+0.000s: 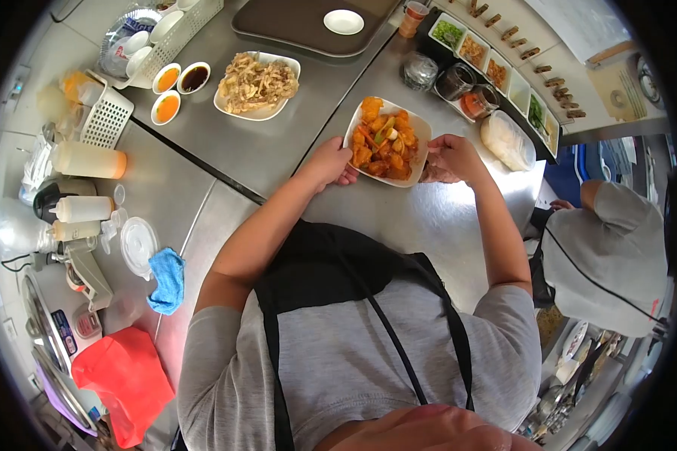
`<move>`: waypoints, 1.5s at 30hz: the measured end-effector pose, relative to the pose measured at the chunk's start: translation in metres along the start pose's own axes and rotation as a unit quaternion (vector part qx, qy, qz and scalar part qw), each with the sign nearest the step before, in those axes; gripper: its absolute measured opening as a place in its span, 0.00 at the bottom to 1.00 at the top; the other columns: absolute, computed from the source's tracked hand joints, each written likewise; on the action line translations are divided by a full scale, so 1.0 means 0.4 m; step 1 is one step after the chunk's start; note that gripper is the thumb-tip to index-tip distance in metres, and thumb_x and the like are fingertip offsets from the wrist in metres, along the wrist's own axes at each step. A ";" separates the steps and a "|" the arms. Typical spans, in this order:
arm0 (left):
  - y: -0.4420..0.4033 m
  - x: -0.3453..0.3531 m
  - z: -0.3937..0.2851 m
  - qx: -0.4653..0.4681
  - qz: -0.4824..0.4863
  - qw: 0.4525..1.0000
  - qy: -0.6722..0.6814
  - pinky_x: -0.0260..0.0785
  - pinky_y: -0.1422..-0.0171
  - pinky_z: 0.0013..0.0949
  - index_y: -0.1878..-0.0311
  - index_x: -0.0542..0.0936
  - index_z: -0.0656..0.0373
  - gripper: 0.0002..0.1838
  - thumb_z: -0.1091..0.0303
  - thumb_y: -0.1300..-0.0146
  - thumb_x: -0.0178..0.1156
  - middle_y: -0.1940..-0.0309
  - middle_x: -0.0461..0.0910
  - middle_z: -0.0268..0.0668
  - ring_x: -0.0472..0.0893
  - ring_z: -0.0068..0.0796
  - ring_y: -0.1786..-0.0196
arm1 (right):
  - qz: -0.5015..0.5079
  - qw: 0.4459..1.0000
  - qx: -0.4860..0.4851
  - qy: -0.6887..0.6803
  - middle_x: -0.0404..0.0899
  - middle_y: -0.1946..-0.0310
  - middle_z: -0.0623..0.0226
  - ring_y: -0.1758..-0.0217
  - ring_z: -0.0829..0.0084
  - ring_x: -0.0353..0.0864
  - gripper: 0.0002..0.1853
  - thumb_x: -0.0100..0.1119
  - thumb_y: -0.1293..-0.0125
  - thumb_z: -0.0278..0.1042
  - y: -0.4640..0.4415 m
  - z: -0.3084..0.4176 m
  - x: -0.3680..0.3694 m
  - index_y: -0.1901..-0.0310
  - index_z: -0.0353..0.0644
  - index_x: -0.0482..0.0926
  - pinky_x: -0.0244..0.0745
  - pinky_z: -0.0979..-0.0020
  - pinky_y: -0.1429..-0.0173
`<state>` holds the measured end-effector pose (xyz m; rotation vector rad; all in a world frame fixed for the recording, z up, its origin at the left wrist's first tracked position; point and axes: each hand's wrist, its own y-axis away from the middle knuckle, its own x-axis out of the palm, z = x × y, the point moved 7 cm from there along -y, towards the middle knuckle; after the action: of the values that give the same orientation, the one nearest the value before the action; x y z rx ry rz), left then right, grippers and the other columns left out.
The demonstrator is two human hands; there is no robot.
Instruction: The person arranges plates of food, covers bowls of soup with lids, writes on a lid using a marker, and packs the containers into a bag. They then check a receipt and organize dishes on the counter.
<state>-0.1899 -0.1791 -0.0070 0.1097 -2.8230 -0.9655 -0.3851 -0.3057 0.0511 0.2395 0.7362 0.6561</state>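
Observation:
A white square dish (423, 129) heaped with orange, sauce-coated food (384, 141) is between my two hands over the steel counter. My left hand (329, 164) grips its left edge, fingers curled under the rim. At the right edge, my right hand (451, 159) has its fingers closed, with something pale and crumpled-looking by the fingertips that I cannot make out. To the left stands another white dish (294, 74) piled with pale brown fried food (257, 83). Three small sauce cups (165, 107) sit left of that dish.
A dark tray (308, 26) bearing a small white plate (344, 22) lies at the back. Garnish containers (474, 51) line the back right, near jars (456, 80) and a plastic tub (508, 140). Bottles (89, 160) and a blue cloth (166, 280) are left. A co-worker (605, 248) stands right.

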 end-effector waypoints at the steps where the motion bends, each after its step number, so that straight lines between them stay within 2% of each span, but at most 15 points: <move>1: 0.003 0.001 0.001 -0.003 -0.002 1.000 -0.001 0.69 0.76 0.25 0.56 0.65 0.59 0.13 0.68 0.43 0.39 0.75 0.75 0.38 0.75 0.26 0.78 | -0.002 1.000 0.005 0.003 0.74 0.77 0.67 0.72 0.76 0.75 0.09 0.55 0.52 0.23 0.004 -0.002 0.010 0.65 0.35 0.76 0.70 0.72 0.69; 3: 0.000 0.003 0.004 -0.004 -0.004 1.000 0.005 0.69 0.75 0.26 0.55 0.65 0.59 0.13 0.68 0.43 0.38 0.75 0.74 0.39 0.75 0.26 0.78 | -0.049 0.988 -0.081 0.121 0.74 0.75 0.68 0.70 0.76 0.76 0.09 0.55 0.52 0.23 0.013 0.015 0.014 0.66 0.38 0.77 0.70 0.71 0.68; 5: -0.001 0.004 0.006 -0.006 -0.006 1.000 0.020 0.69 0.75 0.26 0.54 0.64 0.59 0.13 0.69 0.43 0.38 0.75 0.74 0.40 0.75 0.27 0.77 | -0.134 0.896 -0.257 0.337 0.74 0.73 0.70 0.68 0.75 0.77 0.09 0.54 0.53 0.22 0.045 0.051 0.043 0.67 0.40 0.77 0.70 0.71 0.67; 8: 0.006 0.009 0.018 -0.012 -0.012 0.999 0.047 0.70 0.74 0.27 0.53 0.63 0.59 0.14 0.68 0.43 0.38 0.74 0.74 0.41 0.76 0.28 0.76 | -0.119 0.887 -0.235 0.379 0.74 0.71 0.71 0.65 0.74 0.76 0.08 0.54 0.53 0.23 0.057 0.055 0.056 0.69 0.43 0.77 0.69 0.72 0.64; 10: 0.017 0.019 0.027 -0.014 -0.015 0.998 0.056 0.70 0.74 0.27 0.51 0.62 0.59 0.15 0.68 0.43 0.39 0.73 0.74 0.42 0.76 0.29 0.75 | -0.004 0.995 -0.064 0.078 0.74 0.71 0.71 0.66 0.75 0.75 0.07 0.53 0.53 0.23 0.017 -0.026 0.036 0.70 0.42 0.76 0.68 0.74 0.63; 11: 0.030 0.029 0.035 -0.021 0.005 0.998 0.052 0.70 0.73 0.27 0.51 0.61 0.59 0.16 0.66 0.42 0.40 0.72 0.74 0.42 0.76 0.29 0.74 | 0.054 0.995 0.026 -0.080 0.74 0.71 0.71 0.66 0.75 0.74 0.06 0.53 0.52 0.24 0.009 -0.066 0.037 0.70 0.41 0.76 0.67 0.76 0.63; 14: 0.086 0.031 0.032 -0.054 0.058 0.996 0.028 0.70 0.73 0.27 0.50 0.61 0.58 0.17 0.62 0.41 0.42 0.70 0.73 0.42 0.76 0.29 0.74 | 0.017 0.951 0.022 -0.309 0.73 0.71 0.70 0.68 0.78 0.73 0.06 0.53 0.50 0.25 0.021 -0.064 -0.048 0.68 0.39 0.74 0.67 0.79 0.65; 15: 0.102 0.017 0.024 -0.070 0.072 0.995 0.011 0.69 0.74 0.26 0.50 0.61 0.58 0.17 0.61 0.40 0.42 0.70 0.73 0.42 0.76 0.29 0.74 | 0.038 0.895 0.025 -0.444 0.73 0.71 0.68 0.69 0.80 0.70 0.08 0.52 0.48 0.27 0.023 -0.075 -0.049 0.65 0.37 0.72 0.66 0.81 0.65; 18: 0.074 -0.044 0.016 -0.052 0.063 0.996 0.020 0.68 0.75 0.26 0.45 0.58 0.57 0.23 0.58 0.40 0.44 0.70 0.73 0.41 0.76 0.28 0.74 | -0.015 0.979 -0.047 -0.196 0.73 0.70 0.68 0.68 0.79 0.71 0.09 0.51 0.45 0.30 0.005 -0.079 -0.065 0.63 0.35 0.71 0.67 0.79 0.63; 20: 0.038 -0.069 -0.006 -0.022 0.053 0.998 0.020 0.67 0.76 0.25 0.43 0.58 0.57 0.24 0.58 0.41 0.45 0.71 0.73 0.40 0.76 0.27 0.75 | -0.053 0.987 -0.133 -0.078 0.74 0.70 0.67 0.67 0.76 0.73 0.08 0.51 0.45 0.30 0.016 0.004 -0.049 0.64 0.36 0.72 0.68 0.77 0.62; 30: -0.002 -0.055 -0.017 0.020 0.037 0.999 -0.035 0.68 0.74 0.22 0.52 0.65 0.56 0.13 0.65 0.40 0.43 0.73 0.74 0.35 0.75 0.22 0.76 | -0.090 0.893 -0.329 0.293 0.75 0.71 0.63 0.66 0.61 0.74 0.06 0.53 0.51 0.30 0.008 0.098 0.039 0.70 0.41 0.76 0.70 0.66 0.61; 33: 0.007 -0.051 -0.020 0.014 0.031 0.999 -0.018 0.69 0.73 0.24 0.52 0.64 0.57 0.14 0.66 0.40 0.44 0.72 0.74 0.37 0.75 0.24 0.75 | -0.073 0.846 -0.388 0.358 0.73 0.73 0.62 0.68 0.60 0.74 0.06 0.52 0.51 0.29 0.040 0.113 0.047 0.71 0.40 0.76 0.70 0.66 0.62; 36: 0.018 -0.043 -0.003 0.007 0.025 1.000 -0.002 0.70 0.72 0.26 0.51 0.62 0.58 0.15 0.66 0.41 0.44 0.72 0.74 0.39 0.75 0.26 0.75 | 0.000 0.885 -0.277 0.374 0.73 0.72 0.62 0.68 0.61 0.74 0.06 0.52 0.51 0.30 0.041 0.110 0.017 0.70 0.42 0.76 0.70 0.66 0.62; 39: 0.022 -0.037 -0.002 0.010 0.025 1.000 0.007 0.71 0.72 0.27 0.50 0.61 0.58 0.16 0.67 0.41 0.44 0.72 0.73 0.39 0.76 0.27 0.74 | -0.103 0.931 -0.282 0.209 0.73 0.72 0.62 0.68 0.60 0.74 0.06 0.50 0.49 0.30 0.026 0.127 -0.046 0.69 0.43 0.76 0.70 0.66 0.62; 45: 0.023 -0.038 -0.003 0.014 0.027 0.999 0.014 0.71 0.72 0.27 0.49 0.61 0.56 0.17 0.66 0.42 0.45 0.72 0.74 0.39 0.76 0.27 0.74 | -0.068 0.864 -0.335 0.370 0.73 0.70 0.64 0.65 0.63 0.74 0.08 0.50 0.52 0.30 -0.019 0.131 0.045 0.68 0.46 0.76 0.70 0.68 0.61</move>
<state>-0.1748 -0.1706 -0.0023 0.0506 -2.8001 -0.9054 -0.3355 -0.2993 0.0761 -0.7488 1.1895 0.8350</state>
